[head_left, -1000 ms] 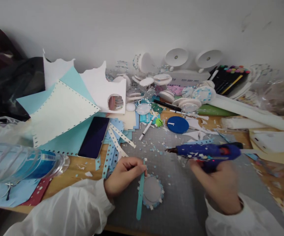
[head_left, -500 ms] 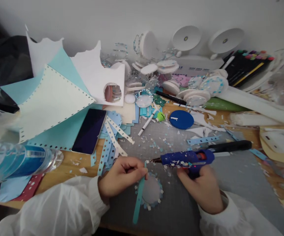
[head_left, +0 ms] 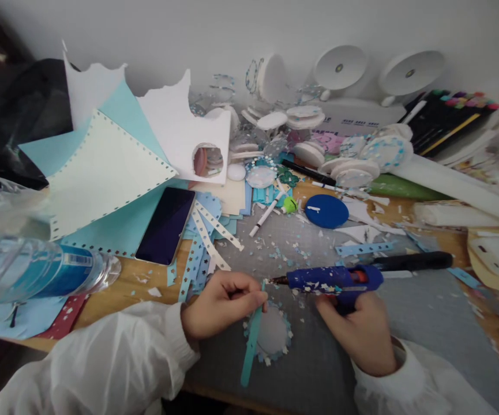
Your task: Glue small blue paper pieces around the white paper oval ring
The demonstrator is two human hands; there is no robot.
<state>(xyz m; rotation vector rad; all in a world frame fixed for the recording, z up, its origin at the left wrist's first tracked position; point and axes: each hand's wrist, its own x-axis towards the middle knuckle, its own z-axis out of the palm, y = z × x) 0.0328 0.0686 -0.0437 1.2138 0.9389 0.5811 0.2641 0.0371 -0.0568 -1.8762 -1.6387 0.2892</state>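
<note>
Between thumb and fingers my left hand (head_left: pixel 227 302) pinches a teal paper strip (head_left: pixel 251 349), which hangs down toward me. My right hand (head_left: pixel 357 331) grips a blue hot glue gun (head_left: pixel 318 279) with bits of paper stuck on its barrel. Its dark nozzle points left, right by the strip's upper end, where a tiny white piece shows; whether they touch I cannot tell. Under the strip lies a translucent disc (head_left: pixel 274 331) edged with small white and blue paper flowers, partly hidden by the strip and my left fingers.
Paper scraps litter the grey mat (head_left: pixel 318 357). A phone (head_left: pixel 165 226) lies left of punched paper strips (head_left: pixel 208 239), near a water bottle (head_left: pixel 50 268). Behind are a blue round lid (head_left: pixel 327 211), a black-handled tool (head_left: pixel 417 261), white discs and a marker box (head_left: pixel 452 124).
The whole view has shifted slightly, moving everything to the right in the picture. Both hands keep their holds, with the nozzle still close to the strip's upper end.
</note>
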